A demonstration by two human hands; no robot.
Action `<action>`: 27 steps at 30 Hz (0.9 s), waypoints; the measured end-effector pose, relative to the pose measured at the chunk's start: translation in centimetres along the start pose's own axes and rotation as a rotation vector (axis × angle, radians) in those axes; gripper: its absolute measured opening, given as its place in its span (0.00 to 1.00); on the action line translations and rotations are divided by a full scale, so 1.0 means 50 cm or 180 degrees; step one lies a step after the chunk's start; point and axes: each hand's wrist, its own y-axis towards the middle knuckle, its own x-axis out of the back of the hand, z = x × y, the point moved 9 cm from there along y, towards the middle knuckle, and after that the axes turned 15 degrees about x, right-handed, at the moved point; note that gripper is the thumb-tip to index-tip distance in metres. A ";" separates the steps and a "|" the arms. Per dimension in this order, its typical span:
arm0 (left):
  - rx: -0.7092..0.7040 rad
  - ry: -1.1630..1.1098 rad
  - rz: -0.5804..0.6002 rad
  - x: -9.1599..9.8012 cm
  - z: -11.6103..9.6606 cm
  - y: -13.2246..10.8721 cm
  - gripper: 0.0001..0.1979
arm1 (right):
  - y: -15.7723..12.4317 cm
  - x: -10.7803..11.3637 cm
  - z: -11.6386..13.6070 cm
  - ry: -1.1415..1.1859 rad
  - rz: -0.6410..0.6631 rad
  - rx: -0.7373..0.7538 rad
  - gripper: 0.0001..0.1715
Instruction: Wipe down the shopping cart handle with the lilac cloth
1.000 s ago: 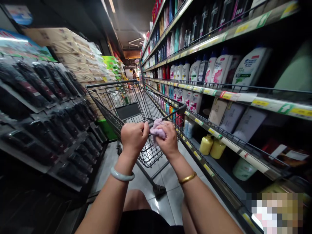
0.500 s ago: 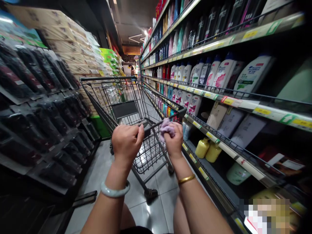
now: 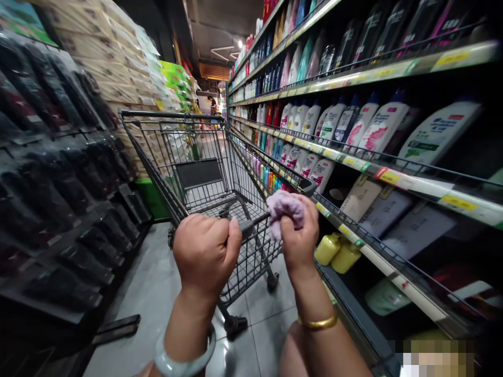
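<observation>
A black wire shopping cart stands in the aisle straight ahead, its basket holding nothing that I can see. My left hand is closed around the cart's handle bar. My right hand grips a crumpled pale purple cloth and presses it against the right part of the same bar. A pale bangle sits on my left wrist and a gold one on my right.
Shelves of shampoo bottles run close along the right, with yellow bottles low down. Racks of dark packets line the left, stacked cartons beyond. Grey floor tiles run under the cart.
My hands have spread apart along the handle bar, the right one carrying the cloth rightward. The view has moved forward and closer to the cart.
</observation>
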 end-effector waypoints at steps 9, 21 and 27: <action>0.0030 -0.0182 0.0000 -0.004 0.021 -0.004 0.23 | 0.007 -0.042 0.104 0.0619 0.0546 0.0831 0.18; 0.0139 -0.0264 0.0057 -0.017 0.018 0.001 0.24 | -0.014 -0.045 0.085 0.0324 0.0790 0.0773 0.15; -0.0019 -0.0240 -0.0097 -0.015 0.008 -0.006 0.25 | -0.013 0.016 0.013 0.0141 -0.0211 0.0035 0.13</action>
